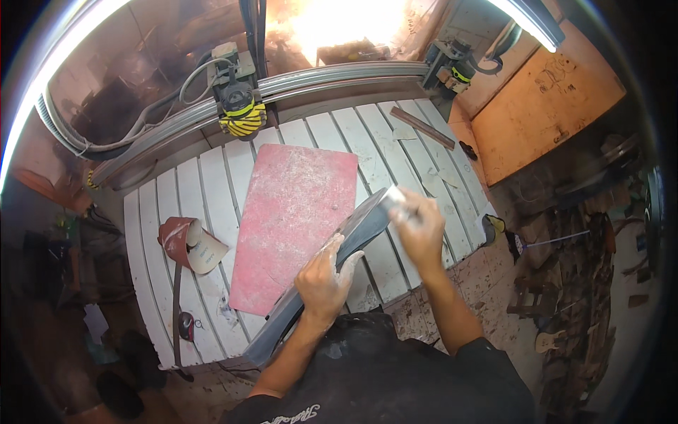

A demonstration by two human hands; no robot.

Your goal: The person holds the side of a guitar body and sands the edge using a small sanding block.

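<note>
A long, curved, dark blue-grey piece stands tilted on edge between my body and the table, running from lower left to upper right. Its kind is not clear. White dust covers my left hand, which is closed around the piece's edge near its middle. At its upper right end, my right hand presses a small whitish piece that looks like sandpaper against it. Motion blurs the right fingers. Beside the piece, a dusty pink-red board lies flat on the white slatted table.
A reddish-brown sandpaper roll and a red-black tape measure lie at left. A wooden strip lies at the far right of the table. Behind, a metal rail carries a machine head with yellow-black stripes.
</note>
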